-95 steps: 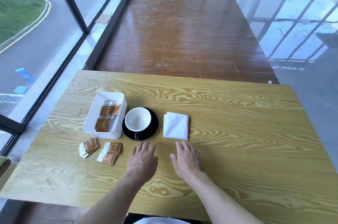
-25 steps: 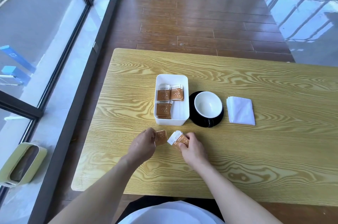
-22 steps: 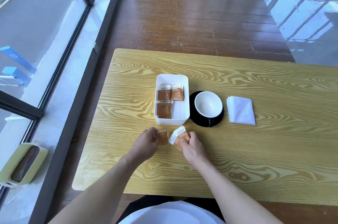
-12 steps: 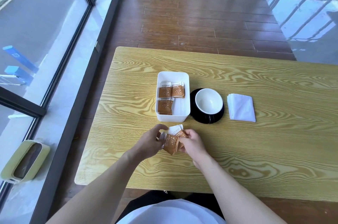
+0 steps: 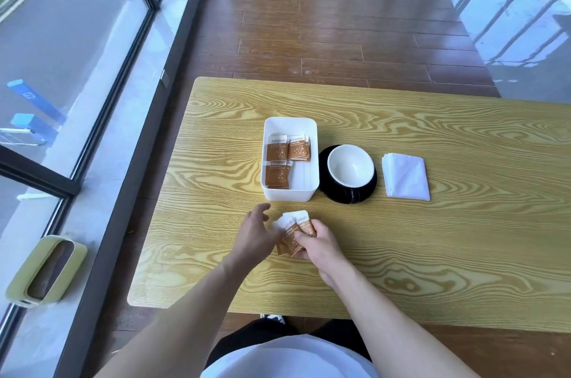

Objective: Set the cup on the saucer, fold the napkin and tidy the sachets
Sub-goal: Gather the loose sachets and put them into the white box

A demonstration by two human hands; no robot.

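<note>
A white cup (image 5: 350,168) sits on a black saucer (image 5: 369,187) in the middle of the wooden table (image 5: 432,238). To its right lies a folded white napkin (image 5: 405,176). To its left stands a white tray (image 5: 312,161) with several brown sachets (image 5: 276,151) laid flat inside. In front of the tray, my right hand (image 5: 318,243) grips a small bunch of brown and white sachets (image 5: 290,234). My left hand (image 5: 255,235) touches the bunch from the left, its thumb raised and its fingers partly hidden behind the sachets.
A glass wall with dark frames runs along the left of the table. A green bin (image 5: 46,272) stands on the floor by the window. Brown wooden floor lies beyond the table's far edge.
Each hand held its own sachets a second ago. They have since come together, and the sachets are now gathered in one bunch in my right hand.
</note>
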